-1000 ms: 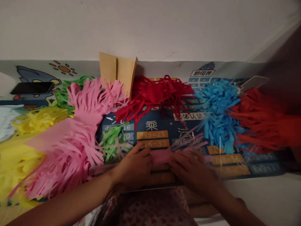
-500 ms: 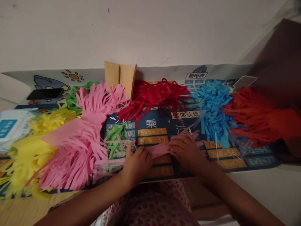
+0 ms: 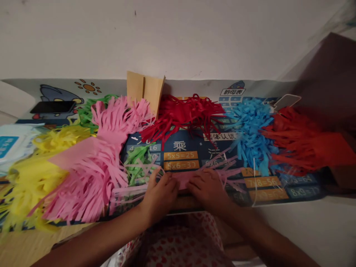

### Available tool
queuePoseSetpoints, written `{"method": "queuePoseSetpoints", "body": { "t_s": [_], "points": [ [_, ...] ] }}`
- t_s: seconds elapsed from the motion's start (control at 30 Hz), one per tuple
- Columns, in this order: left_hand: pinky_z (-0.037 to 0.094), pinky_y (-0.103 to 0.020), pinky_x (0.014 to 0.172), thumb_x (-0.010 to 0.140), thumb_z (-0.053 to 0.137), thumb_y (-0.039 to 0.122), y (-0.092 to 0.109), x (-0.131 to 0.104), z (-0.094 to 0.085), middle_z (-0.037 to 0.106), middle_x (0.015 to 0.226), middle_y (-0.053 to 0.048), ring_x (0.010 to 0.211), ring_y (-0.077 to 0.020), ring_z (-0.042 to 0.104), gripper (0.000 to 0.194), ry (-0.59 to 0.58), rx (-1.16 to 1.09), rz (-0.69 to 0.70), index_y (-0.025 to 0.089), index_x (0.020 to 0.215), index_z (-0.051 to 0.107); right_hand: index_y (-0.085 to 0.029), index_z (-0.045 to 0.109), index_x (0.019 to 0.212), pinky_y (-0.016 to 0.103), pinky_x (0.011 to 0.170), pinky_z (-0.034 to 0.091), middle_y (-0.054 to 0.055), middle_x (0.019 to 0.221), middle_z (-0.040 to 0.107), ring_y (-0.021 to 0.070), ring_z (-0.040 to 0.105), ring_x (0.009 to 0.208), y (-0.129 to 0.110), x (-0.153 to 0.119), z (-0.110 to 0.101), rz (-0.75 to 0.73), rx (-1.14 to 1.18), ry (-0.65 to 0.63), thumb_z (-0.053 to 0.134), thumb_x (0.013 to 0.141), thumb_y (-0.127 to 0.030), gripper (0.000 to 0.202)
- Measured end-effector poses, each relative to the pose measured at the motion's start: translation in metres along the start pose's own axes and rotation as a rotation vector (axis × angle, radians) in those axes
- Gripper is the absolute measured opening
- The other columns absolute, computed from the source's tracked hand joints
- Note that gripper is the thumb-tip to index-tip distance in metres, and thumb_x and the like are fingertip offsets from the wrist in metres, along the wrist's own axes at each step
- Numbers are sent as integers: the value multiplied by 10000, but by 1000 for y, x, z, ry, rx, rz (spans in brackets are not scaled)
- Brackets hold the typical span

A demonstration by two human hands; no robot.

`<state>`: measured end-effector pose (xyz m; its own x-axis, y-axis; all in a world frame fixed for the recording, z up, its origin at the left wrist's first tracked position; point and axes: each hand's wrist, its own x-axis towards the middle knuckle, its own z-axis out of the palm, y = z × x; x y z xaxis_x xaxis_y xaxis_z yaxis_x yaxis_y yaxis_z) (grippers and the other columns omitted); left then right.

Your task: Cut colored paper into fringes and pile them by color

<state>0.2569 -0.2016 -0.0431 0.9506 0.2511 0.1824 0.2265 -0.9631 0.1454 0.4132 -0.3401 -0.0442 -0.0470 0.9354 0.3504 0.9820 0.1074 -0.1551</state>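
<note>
A light pink sheet of fringed paper (image 3: 183,179) lies across the mat in front of me, its thin cut strips fanning out at both sides. My left hand (image 3: 160,193) is curled over its left part, thumb raised a little. My right hand (image 3: 208,190) presses on the right part with bent fingers, close to the left one. Both hands' fingertips are partly hidden against the paper. Just behind my left hand is a small heap of green paper strips (image 3: 137,161). Left of that spreads a larger pink fringed paper bundle (image 3: 111,138).
Yellow fringed paper (image 3: 36,176), a pack of wipes (image 3: 16,144) and a black phone (image 3: 52,107) are at the left. A tan folded card (image 3: 150,89) stands near the wall. Dark red (image 3: 183,111), blue (image 3: 253,126) and orange-red fringes (image 3: 300,141) extend rightward on the printed mat (image 3: 178,155).
My right hand has slid left and slightly nearer along the pink paper, uncovering more fringe at its right end. My left hand has barely moved.
</note>
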Motion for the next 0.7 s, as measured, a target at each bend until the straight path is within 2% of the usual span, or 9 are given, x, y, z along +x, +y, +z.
{"method": "queuePoseSetpoints", "body": {
  "t_s": [0.17,0.23,0.3,0.4,0.47,0.57,0.7],
  "points": [
    [140,-555,1112,828,585,144,-22,-9,-36,684,955,6,1059,-248,537,155,-19,95,15,250,922,647,-206,641,1006,392,880,291,31,953,696,209,564,967,8,-8,6,66,66,48,519,944,-167,142],
    [143,-570,1108,813,600,194,-18,-9,-50,682,1030,-12,1093,-271,524,168,-3,59,-34,254,962,649,-202,642,994,400,895,288,31,961,698,209,569,963,6,-7,4,92,89,50,495,956,-170,155],
    [172,-568,1097,831,598,248,-4,-7,-55,665,1108,-35,1111,-282,513,212,34,29,-43,248,1038,639,-198,642,984,411,908,286,38,971,698,216,569,980,1,-6,2,93,94,40,469,965,-175,175],
    [257,-491,1068,892,563,247,19,-2,-39,672,1054,-45,1032,-240,547,199,20,5,49,206,1076,625,-195,640,994,423,929,286,58,998,697,232,566,1007,-5,-7,2,54,81,22,433,965,-161,212],
    [326,-445,1006,887,588,211,23,-2,-21,681,916,-30,922,-214,576,98,-39,-1,90,179,961,643,-195,637,1009,419,928,294,69,1025,695,237,565,1014,-5,-11,3,32,93,1,415,962,-149,232],
    [333,-433,976,882,597,157,11,-12,-2,685,873,-9,879,-195,591,57,-20,-57,58,184,899,645,-205,640,996,388,871,314,57,1005,700,214,586,949,3,-19,4,49,155,-31,387,969,-130,265],
    [301,-437,979,918,524,141,-12,-25,-4,702,944,11,886,-183,599,174,97,-202,-78,238,945,666,-227,645,908,359,803,317,20,923,703,181,602,827,14,-18,-4,200,271,-28,361,997,-175,302]
  ]
}}
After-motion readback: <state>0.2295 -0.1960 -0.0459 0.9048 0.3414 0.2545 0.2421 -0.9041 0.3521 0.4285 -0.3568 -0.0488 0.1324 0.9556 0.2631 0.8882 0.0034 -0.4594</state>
